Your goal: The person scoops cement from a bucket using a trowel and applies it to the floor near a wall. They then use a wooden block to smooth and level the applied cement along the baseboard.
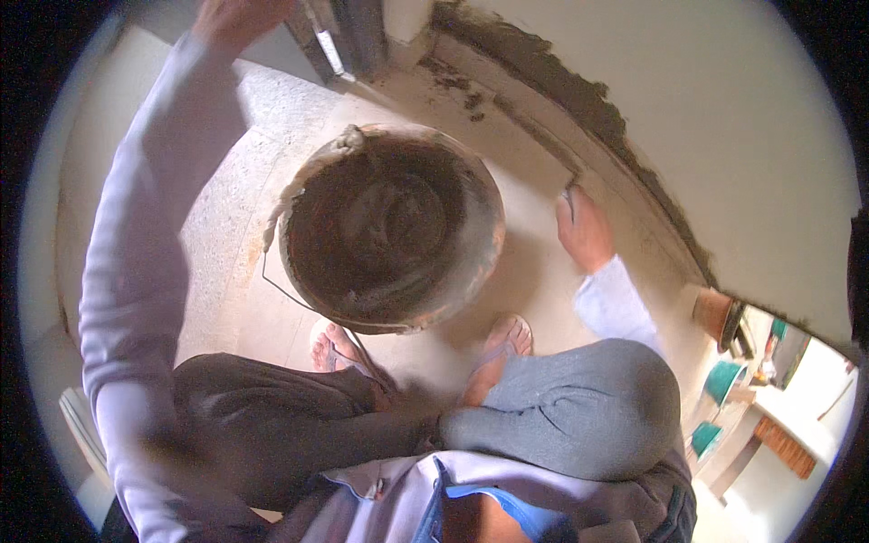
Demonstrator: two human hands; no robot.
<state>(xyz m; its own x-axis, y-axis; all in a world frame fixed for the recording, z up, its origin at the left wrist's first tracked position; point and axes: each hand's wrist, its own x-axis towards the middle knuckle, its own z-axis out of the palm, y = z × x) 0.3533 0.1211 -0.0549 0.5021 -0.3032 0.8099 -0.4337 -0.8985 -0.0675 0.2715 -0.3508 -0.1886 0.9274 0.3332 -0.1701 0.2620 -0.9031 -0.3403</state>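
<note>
A round bucket [389, 226] with dark wet mortar inside and a wire handle stands on the floor between the wall and my feet. Right of it, my right hand [584, 226] is closed on a thin handle, apparently of a long flat tool [534, 136] along the foot of the wall. My left hand [237, 18] is raised at the top edge, beside a grey door frame; its fingers are cut off from view.
The white wall [733, 136] has a band of dark mortar along its bottom, with clumps [462, 90] on the floor. Beside the top left is a grey frame [353, 41]. At lower right are green basins [720, 380], bricks [783, 448] and a white slab [806, 412].
</note>
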